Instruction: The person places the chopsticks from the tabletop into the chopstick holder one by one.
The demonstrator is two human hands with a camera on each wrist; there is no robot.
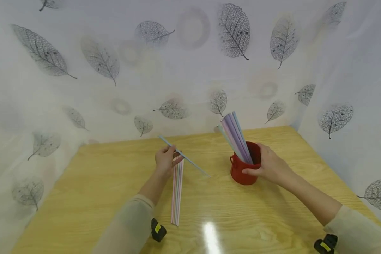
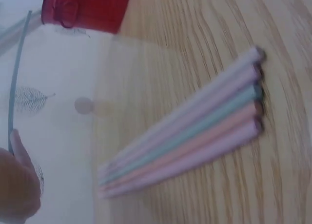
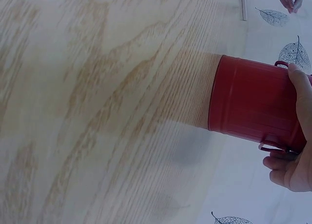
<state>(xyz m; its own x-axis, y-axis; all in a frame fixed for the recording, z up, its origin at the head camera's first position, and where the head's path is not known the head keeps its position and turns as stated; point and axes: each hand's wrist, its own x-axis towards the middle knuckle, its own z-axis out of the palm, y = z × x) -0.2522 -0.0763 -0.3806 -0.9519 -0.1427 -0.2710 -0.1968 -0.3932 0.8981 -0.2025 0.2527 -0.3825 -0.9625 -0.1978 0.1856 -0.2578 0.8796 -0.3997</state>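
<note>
My left hand (image 1: pixel 165 160) pinches a light blue straw (image 1: pixel 193 163) between thumb and fingers, holding it slantwise above the table. Under that hand, several pastel straws (image 1: pixel 177 194) lie side by side; pink, green and orange ones (image 2: pixel 195 141) show in the left wrist view. To the right is a small red bucket (image 1: pixel 239 175) with ear-like loops on its sides. A bundle of purple, pink, blue and pale green straws (image 1: pixel 235 137) leans leftward in it. My right hand (image 1: pixel 273 165) grips the bucket by its right side near the rim, thumb across the front.
Everything stands on a light wooden table (image 1: pixel 114 183). A pale curtain (image 1: pixel 184 77) printed with grey leaves hangs behind it and along both sides. Black devices with yellow marks sit near the left wrist (image 1: pixel 158 230) and right wrist (image 1: pixel 326 244).
</note>
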